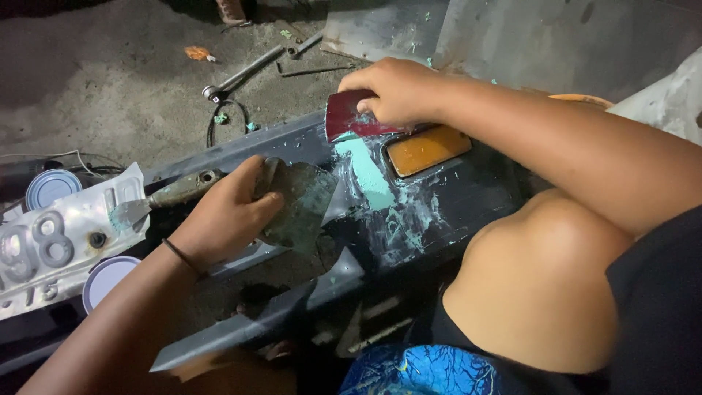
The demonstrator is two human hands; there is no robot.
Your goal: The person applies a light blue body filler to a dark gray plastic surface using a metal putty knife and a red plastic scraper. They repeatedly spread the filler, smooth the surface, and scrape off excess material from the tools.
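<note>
My right hand [398, 91] presses a dark red plastic spreader [344, 117] against a dark car bumper [468, 197], just above a smear of turquoise filler [369, 179]. An orange reflector [428, 150] sits in the bumper beside the smear. My left hand [230, 212] grips a filler-coated flat board [303, 205] and a putty knife [157, 201] whose blade points left.
A bent white number plate [66, 238] lies at left with a tin [51, 186] behind it and a round lid [106, 278] below. A ratchet wrench [245, 73], a cable [223, 117] and a metal sheet [512, 36] lie on the concrete floor. My bare knee [541, 278] is at lower right.
</note>
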